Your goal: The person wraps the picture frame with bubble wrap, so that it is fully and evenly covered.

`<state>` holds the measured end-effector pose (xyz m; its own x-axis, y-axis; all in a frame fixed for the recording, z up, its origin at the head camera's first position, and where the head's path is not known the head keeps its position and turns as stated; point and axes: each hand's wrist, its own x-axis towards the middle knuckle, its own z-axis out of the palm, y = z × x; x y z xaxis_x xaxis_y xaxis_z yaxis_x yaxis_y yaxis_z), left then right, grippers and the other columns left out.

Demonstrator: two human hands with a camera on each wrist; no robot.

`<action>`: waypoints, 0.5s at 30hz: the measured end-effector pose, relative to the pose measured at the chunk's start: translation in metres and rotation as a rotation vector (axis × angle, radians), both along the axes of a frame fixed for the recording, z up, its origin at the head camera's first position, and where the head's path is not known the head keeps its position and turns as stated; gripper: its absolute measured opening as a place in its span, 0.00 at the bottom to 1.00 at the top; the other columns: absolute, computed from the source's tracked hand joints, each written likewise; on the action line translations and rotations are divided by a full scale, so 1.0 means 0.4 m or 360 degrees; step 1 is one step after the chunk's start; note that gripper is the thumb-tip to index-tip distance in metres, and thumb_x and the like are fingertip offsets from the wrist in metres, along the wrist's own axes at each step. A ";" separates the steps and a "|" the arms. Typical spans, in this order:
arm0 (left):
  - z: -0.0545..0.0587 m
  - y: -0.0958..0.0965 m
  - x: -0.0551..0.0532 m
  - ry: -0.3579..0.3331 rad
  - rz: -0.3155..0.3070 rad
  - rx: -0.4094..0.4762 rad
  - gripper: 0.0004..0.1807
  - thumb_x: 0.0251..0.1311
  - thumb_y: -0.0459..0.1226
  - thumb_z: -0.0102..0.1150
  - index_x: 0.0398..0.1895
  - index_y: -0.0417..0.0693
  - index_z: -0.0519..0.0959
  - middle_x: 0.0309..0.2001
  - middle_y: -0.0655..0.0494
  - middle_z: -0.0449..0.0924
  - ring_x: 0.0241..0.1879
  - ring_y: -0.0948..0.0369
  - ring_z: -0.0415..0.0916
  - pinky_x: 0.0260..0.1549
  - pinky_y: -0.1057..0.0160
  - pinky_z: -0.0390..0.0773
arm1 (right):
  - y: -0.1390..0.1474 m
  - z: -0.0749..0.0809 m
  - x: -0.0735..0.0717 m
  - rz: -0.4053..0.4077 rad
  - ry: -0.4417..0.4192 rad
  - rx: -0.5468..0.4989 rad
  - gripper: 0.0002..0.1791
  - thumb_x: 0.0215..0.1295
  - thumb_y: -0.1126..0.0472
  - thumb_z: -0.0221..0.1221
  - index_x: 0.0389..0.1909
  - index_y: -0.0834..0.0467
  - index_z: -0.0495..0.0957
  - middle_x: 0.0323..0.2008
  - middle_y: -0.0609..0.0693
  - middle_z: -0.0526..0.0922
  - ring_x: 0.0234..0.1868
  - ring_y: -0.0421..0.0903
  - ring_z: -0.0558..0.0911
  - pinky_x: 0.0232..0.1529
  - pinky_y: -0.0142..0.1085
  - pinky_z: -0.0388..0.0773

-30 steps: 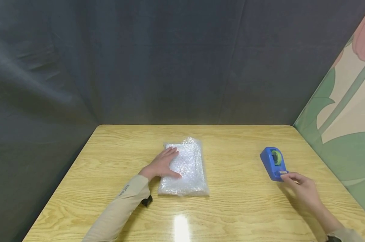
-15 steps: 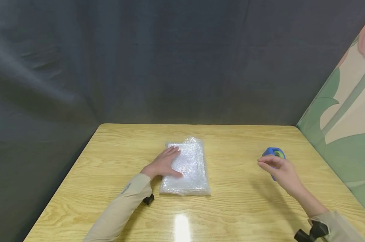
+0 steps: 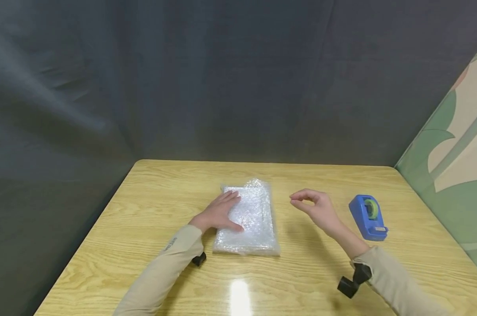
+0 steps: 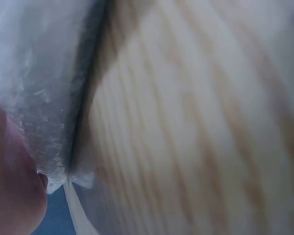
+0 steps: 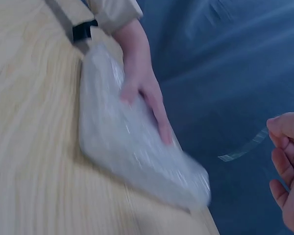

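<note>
A flat package in bubble wrap (image 3: 254, 219) lies on the table, and my left hand (image 3: 218, 214) rests on its left part with fingers spread. In the right wrist view the same left hand (image 5: 143, 90) presses on the wrap. My right hand (image 3: 315, 208) is in the air to the right of the package, thumb and forefinger pinched together. From that pinch a short strip of clear tape (image 5: 245, 147) hangs out in the right wrist view. The left wrist view shows only the wrap's edge (image 4: 44, 98) and part of a finger.
A blue tape dispenser (image 3: 368, 218) with a green-looking roll stands on the wooden table (image 3: 163, 188), right of my right hand. Behind the table hangs a dark curtain (image 3: 230, 79). A flower-patterned panel (image 3: 459, 175) borders the right side.
My right hand has left the dispenser's cutting edge and moved left toward the package, carrying the tape strip. The left hand stays on the bubble wrap.
</note>
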<state>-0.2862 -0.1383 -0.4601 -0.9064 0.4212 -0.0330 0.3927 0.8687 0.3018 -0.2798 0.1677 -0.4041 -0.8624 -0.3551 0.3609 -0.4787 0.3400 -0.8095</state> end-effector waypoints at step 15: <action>0.004 0.004 0.002 -0.0021 0.0036 0.0018 0.57 0.38 0.63 0.63 0.70 0.47 0.51 0.71 0.54 0.41 0.70 0.57 0.34 0.67 0.55 0.40 | -0.242 -0.043 -0.001 0.0048 -0.0184 -0.0380 0.09 0.55 0.69 0.60 0.36 0.70 0.80 0.35 0.61 0.82 0.34 0.39 0.79 0.40 0.29 0.76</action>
<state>-0.2854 -0.1366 -0.4585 -0.9152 0.4009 -0.0406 0.3688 0.8739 0.3167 -0.2803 0.0707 -0.4211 -0.8931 -0.2980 0.3370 -0.3853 0.1200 -0.9150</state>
